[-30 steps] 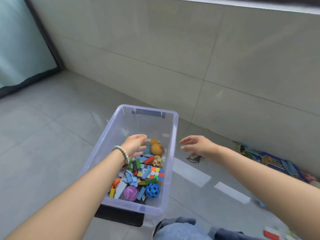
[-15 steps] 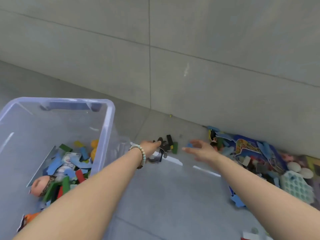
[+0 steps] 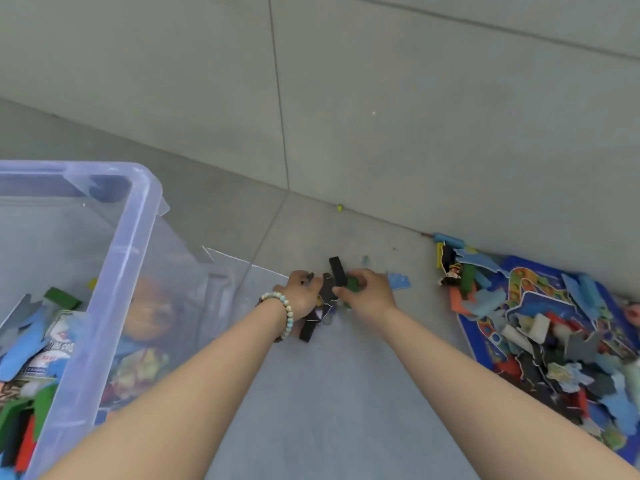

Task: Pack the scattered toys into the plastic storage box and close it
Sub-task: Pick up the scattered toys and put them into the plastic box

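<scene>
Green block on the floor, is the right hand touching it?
Touching. The head view shows the right hand curled round the dark green block. The left hand grips flat black pieces.

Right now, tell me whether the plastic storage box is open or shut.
Open: the storage box has no lid on its rim, and the toys inside show from above.

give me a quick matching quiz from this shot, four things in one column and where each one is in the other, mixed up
Things:
1 storage box
2 black piece
3 blue board
4 green block

Places:
a at the left hand's fingers
b in the right hand's fingers
c far left, toys inside
d far right by the wall, loose pieces on it

Pairs: 1-c, 2-a, 3-d, 4-b
</scene>
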